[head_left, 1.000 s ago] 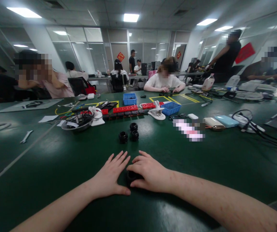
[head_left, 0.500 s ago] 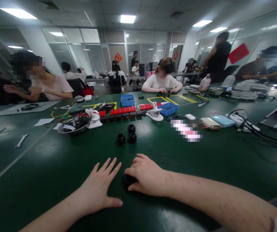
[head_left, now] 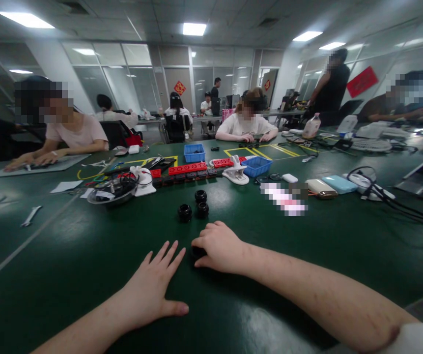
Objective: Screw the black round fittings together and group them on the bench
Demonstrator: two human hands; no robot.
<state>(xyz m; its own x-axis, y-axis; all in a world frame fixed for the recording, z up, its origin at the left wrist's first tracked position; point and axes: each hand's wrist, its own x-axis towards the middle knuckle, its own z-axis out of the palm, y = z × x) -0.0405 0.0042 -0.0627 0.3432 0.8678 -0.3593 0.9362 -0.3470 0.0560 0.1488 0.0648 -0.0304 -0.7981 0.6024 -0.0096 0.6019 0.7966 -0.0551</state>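
Right hand (head_left: 218, 246): pinching a black part (head_left: 197, 252) from above, fingers curled over its far side and thumb against its near side. The part is over the green counter (head_left: 97, 265), just in front of the 3 loose collars; the grip hides most of it, and whether its underside touches the counter cannot be told.

Left hand (head_left: 152, 282): spread, palm down, fingers apart, thumb pointing toward the right hand. It holds nothing. Its fingertips are near the black part but apart from it. Contact between the palm and the counter cannot be confirmed.

Loose collars: 3 glossy black pieces form a close group beyond the hands: the left collar (head_left: 184, 216), the right collar (head_left: 202, 213) and the rear collar (head_left: 200, 199). Each appears to stand upright with its opening facing up. The right and rear collars sit close together; the left collar stands slightly apart.

Handling (judged from appearance): the black part is probably light and rigid, likely moulded plastic or hard rubber. Expect little give under finger pressure. The shine on the collars suggests a smooth surface that may slip under dry fingertips; breakage is unlikely. A round piece may roll if tipped onto its side.

Grip point: take hold across the outer wall, thumb and fingers opposed, below the rim. Keep fingertips clear of the opening. Moderate pressure should be enough.
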